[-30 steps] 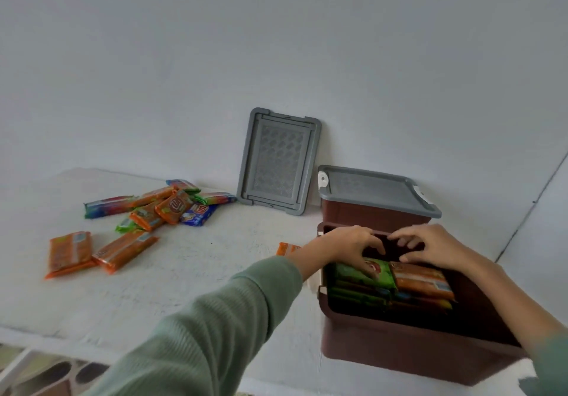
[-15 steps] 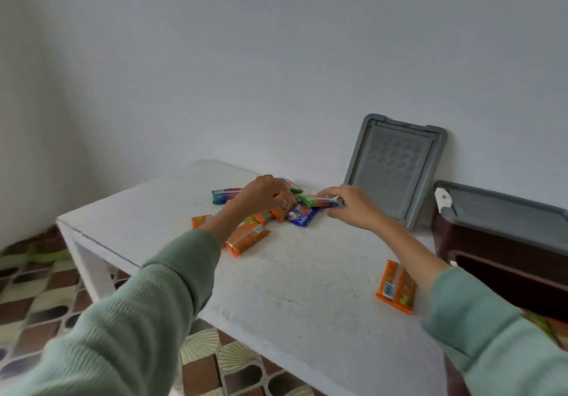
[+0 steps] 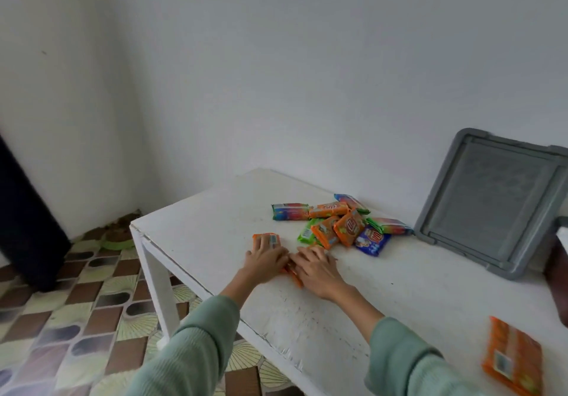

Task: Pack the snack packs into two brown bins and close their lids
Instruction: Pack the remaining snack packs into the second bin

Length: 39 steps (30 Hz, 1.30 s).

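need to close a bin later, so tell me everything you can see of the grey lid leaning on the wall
The grey lid is a rectangular piece of what looks like moulded plastic, with a raised rim, rounded corners and a textured recessed panel facing the camera. It stands on edge on the white table, tilted back against the wall. Its right side is cut off. A striped snack pack lies by its lower left corner; contact unclear.

Left hand [image 3: 266, 262], right hand [image 3: 317, 269] on orange packs [image 3: 268, 237]
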### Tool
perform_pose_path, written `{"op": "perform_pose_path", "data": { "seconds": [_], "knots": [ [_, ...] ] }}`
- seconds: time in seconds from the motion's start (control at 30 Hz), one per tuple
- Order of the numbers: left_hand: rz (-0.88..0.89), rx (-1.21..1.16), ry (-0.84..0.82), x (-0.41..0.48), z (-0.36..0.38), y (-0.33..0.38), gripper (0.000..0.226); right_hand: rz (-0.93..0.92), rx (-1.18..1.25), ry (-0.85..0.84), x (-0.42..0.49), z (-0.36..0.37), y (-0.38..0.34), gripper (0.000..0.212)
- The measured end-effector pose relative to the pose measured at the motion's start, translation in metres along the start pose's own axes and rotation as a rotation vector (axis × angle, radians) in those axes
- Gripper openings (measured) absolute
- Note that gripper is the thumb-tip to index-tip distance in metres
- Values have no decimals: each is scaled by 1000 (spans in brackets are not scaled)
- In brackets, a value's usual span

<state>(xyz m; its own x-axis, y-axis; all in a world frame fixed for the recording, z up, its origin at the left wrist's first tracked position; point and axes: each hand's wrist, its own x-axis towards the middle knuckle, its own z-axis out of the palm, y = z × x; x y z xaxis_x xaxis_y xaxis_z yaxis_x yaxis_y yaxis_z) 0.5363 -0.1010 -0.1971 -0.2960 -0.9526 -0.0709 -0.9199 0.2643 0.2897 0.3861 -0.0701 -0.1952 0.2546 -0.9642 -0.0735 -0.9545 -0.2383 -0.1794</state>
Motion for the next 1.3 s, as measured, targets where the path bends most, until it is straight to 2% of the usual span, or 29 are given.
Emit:
{"op": "perform_pose_path", "data": {
  "seconds": [0.1, 0.2, 0.3, 0.37, 0.4, 0.47, 0.5, 0.53, 0.6, 0.67, 0.77, 0.9, 1.07, 1.3],
  "knots": [
    [90, 8, 5, -5, -10, -14, 35, -43, 78, 132, -5, 2, 2, 44],
    [166, -21, 1, -12, -24, -35, 32, -67, 252, 183, -17, -7, 11, 40],
    [114, -123, 74, -16, -35, -54, 32, 24, 305, 204, -29, -16, 22, 42],
    [90, -146, 163, -18, -39, -57, 31, 78, 233, 283, -30, -18, 27, 29],
    [78, -153, 194, -17, -38, -55, 33, 121, 194, 280, -30, -18, 26, 29],
    [14, -176, 161, -16, -34, -46, 47, 274, 181, 95, -31, -18, 23, 72],
    [-30, -176, 95, -15, -30, -40, 57, 339, 175, -16, -31, -17, 22, 88],
    [-67, -137, 25, -13, -25, -34, 66, 373, 151, -94, -31, -16, 21, 93],
    [-111, -22, -28, -11, -12, -23, 71, 394, 99, -114, -31, -14, 20, 84],
    [-151, -9, 50, -7, -5, -19, 60, 381, 82, -50, -32, -15, 21, 70],
    [-135, -47, 88, -5, -10, -15, 51, 365, 129, -35, -40, -21, 29, 67],
    [16, -76, 79, -14, -35, 22, 57, 325, 188, 18, -64, -54, 46, 70],
    [378, -124, 85, -25, -78, 103, 55, 286, 132, 111, -118, -138, 72, 73],
    [814, -161, -36, -56, -107, 251, 54, 399, 101, 189, -276, -226, 120, 79]
  ]
}}
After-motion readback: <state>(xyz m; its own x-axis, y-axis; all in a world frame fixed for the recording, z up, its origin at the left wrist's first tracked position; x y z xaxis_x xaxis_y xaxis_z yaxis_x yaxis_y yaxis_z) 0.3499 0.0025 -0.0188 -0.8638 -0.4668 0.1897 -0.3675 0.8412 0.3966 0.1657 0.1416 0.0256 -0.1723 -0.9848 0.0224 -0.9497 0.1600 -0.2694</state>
